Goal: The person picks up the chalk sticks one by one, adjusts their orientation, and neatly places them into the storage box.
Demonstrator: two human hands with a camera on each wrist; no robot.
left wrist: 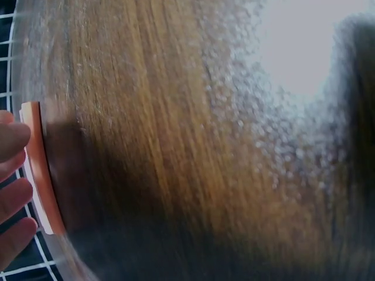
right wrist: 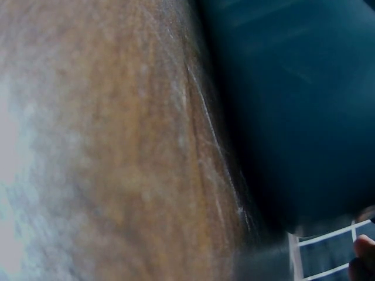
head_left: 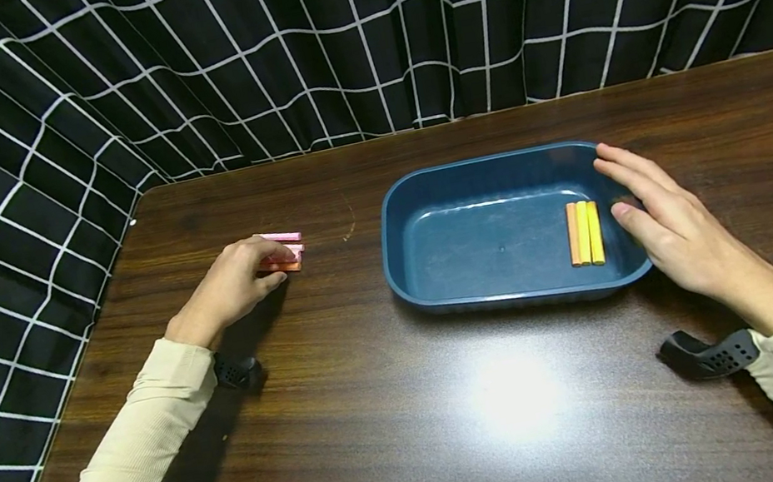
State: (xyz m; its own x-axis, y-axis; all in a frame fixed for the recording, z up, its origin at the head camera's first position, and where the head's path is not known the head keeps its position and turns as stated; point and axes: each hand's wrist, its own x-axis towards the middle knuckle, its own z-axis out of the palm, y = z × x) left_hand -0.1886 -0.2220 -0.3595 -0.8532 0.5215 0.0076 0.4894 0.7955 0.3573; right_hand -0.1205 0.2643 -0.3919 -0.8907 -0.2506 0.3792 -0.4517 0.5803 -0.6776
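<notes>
In the head view, pink and orange sticks [head_left: 290,266] lie side by side on the table at the left. My left hand [head_left: 230,287] is over them, its fingertips touching them; in the left wrist view an orange stick [left wrist: 42,170] shows beside the fingers [left wrist: 16,193]. A blue tray [head_left: 494,300] holds an orange stick [head_left: 573,235] and two yellow sticks [head_left: 589,232] near its right end. My right hand [head_left: 685,236] rests at the tray's right rim, fingers extended. The right wrist view shows the tray's dark outer wall [right wrist: 293,117] and a bit of the fingers.
The brown wooden table [head_left: 386,426] carries a bright light reflection in front of the tray. A black curtain with white grid lines [head_left: 326,48] hangs behind the table and along its left side.
</notes>
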